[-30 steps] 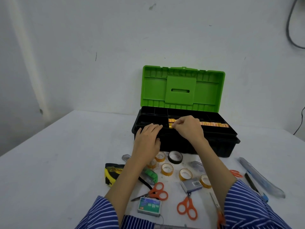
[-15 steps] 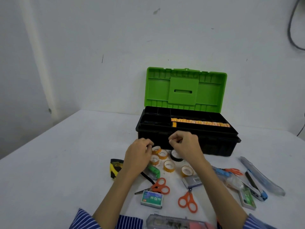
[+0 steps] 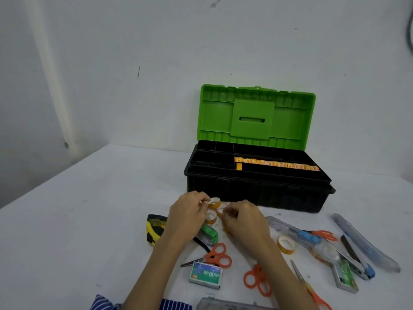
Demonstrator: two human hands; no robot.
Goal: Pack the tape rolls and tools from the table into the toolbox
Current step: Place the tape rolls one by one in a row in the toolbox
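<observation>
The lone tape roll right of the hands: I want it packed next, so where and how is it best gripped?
The tape roll stands tilted on its edge, hole facing roughly the camera, clear of the cutter behind it. Probably best taken from above with the right hand, thumb and finger pinching its two flat faces across the rim.

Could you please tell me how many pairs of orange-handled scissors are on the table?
4 scissors: one beside the staple box, one right of that box, one at the bottom edge, one behind the blue cutter. Others may be hidden under clutter.
</observation>
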